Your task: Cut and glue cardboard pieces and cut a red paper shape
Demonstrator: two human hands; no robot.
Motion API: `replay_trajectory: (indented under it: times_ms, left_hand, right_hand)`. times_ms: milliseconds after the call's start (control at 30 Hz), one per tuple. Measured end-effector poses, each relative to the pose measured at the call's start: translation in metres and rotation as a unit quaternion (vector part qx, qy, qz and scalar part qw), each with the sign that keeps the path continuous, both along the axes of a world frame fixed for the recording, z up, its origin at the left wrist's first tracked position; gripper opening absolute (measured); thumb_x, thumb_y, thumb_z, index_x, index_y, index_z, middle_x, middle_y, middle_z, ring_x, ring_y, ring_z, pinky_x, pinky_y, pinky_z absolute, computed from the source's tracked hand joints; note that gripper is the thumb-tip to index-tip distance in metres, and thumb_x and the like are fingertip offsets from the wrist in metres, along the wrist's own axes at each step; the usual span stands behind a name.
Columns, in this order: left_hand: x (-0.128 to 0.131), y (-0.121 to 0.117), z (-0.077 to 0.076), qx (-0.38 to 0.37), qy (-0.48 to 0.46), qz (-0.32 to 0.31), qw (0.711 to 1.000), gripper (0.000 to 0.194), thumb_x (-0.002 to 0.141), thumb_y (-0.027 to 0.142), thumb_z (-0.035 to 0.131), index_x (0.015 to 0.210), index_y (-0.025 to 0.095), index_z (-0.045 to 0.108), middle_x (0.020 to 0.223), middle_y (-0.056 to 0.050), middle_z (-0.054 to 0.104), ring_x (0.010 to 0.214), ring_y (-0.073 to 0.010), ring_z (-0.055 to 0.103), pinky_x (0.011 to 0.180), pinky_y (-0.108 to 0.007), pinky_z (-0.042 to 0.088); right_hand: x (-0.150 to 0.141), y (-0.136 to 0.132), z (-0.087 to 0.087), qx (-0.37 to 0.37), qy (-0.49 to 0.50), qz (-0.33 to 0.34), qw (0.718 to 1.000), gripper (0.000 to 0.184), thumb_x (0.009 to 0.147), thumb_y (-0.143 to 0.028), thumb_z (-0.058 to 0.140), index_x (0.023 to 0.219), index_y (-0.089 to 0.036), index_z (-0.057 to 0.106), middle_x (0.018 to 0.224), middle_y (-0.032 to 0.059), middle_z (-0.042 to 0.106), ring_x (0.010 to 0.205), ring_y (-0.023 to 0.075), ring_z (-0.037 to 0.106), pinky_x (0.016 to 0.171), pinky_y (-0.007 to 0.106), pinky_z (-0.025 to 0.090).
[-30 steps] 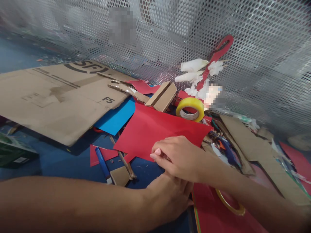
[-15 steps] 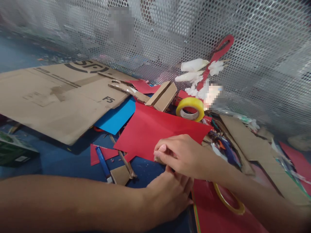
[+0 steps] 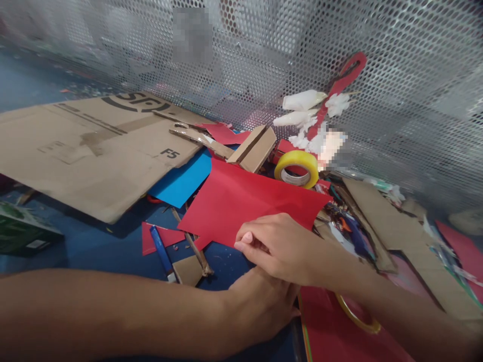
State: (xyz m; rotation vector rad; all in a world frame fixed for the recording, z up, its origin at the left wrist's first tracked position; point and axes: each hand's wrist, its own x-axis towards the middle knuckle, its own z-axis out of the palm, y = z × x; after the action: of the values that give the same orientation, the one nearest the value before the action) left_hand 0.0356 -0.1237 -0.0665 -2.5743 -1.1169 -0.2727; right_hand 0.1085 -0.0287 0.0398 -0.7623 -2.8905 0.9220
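My right hand (image 3: 281,247) reaches in from the right with its fingers curled and pinched together at the near edge of a large red paper sheet (image 3: 241,201). What the fingers grip is hidden. My left hand (image 3: 260,306) lies just below it, back up, at the left edge of another red sheet (image 3: 332,334). Its fingers are mostly covered by my right hand. A yellow tape roll (image 3: 296,168) lies behind the red paper.
A big flattened cardboard box (image 3: 86,151) covers the left, with blue paper (image 3: 181,183) tucked under it. Near my hands are a blue pen-like tool (image 3: 160,251), a cardboard scrap (image 3: 188,271) and a thin tape ring (image 3: 356,317). Cardboard strips (image 3: 396,231) lie to the right. A perforated metal screen (image 3: 396,65) closes the back.
My right hand lifted a little and then came back down at the red paper's edge, with its fingers shifting slightly. My left hand stayed under it.
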Motion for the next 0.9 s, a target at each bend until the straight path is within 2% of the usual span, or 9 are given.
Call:
replay_trajectory:
  times_ms: [100,300,500,600,767,900]
  left_hand:
    - [0.0,0.0,0.002,-0.011,-0.002,0.018,1.0,0.054,0.105,0.05,0.039,0.134,0.014,0.068,0.139,-0.021,0.064,0.128,-0.0407,0.057,0.102,-0.062,0.043]
    - [-0.003,0.003,0.006,-0.017,0.012,-0.018,1.0,0.055,0.105,0.05,0.039,0.135,0.013,0.066,0.139,-0.022,0.063,0.127,-0.0403,0.058,0.099,-0.061,0.045]
    - [-0.003,0.003,0.004,-0.007,0.002,-0.012,1.0,0.053,0.105,0.048,0.041,0.131,0.012,0.068,0.135,-0.021,0.066,0.123,-0.0386,0.06,0.101,-0.059,0.043]
    - [-0.003,0.002,0.005,-0.022,-0.003,-0.013,1.0,0.053,0.105,0.049,0.041,0.132,0.013,0.068,0.135,-0.022,0.066,0.12,-0.0371,0.061,0.097,-0.056,0.044]
    - [-0.007,0.004,0.005,-0.029,-0.01,-0.019,0.999,0.059,0.105,0.049,0.037,0.145,0.011,0.059,0.15,-0.02,0.056,0.125,-0.0348,0.058,0.09,-0.049,0.048]
    - [-0.008,0.005,0.003,-0.028,-0.013,-0.017,0.999,0.061,0.104,0.052,0.039,0.147,0.011,0.057,0.153,-0.021,0.053,0.126,-0.0356,0.056,0.093,-0.049,0.046]
  right_hand:
    - [0.002,-0.001,0.002,-0.009,0.005,0.002,1.0,0.025,0.102,-0.027,0.057,0.078,-0.02,0.06,0.079,-0.0016,0.07,0.074,0.0133,0.059,0.07,0.027,0.036]
    - [0.008,0.003,0.004,0.009,0.03,-0.019,0.999,0.023,0.103,-0.03,0.054,0.086,-0.02,0.065,0.085,-0.001,0.072,0.078,0.0136,0.063,0.075,0.027,0.037]
    - [0.005,0.0,-0.003,-0.004,0.019,-0.009,1.0,0.022,0.101,-0.026,0.057,0.081,-0.02,0.063,0.079,-0.0018,0.071,0.075,0.0134,0.061,0.073,0.027,0.037]
    - [0.006,0.002,-0.001,-0.016,0.025,-0.015,0.999,0.021,0.101,-0.027,0.057,0.084,-0.02,0.066,0.083,-0.0012,0.073,0.078,0.014,0.064,0.075,0.027,0.039]
    - [0.018,0.019,0.002,0.013,0.069,-0.08,0.994,0.03,0.105,-0.034,0.05,0.091,-0.02,0.073,0.089,0.0027,0.075,0.081,0.016,0.066,0.074,0.027,0.043]
    - [0.025,0.029,-0.007,0.027,0.069,-0.108,0.991,0.034,0.105,-0.035,0.048,0.09,-0.019,0.074,0.085,0.0035,0.074,0.076,0.0159,0.065,0.071,0.026,0.043]
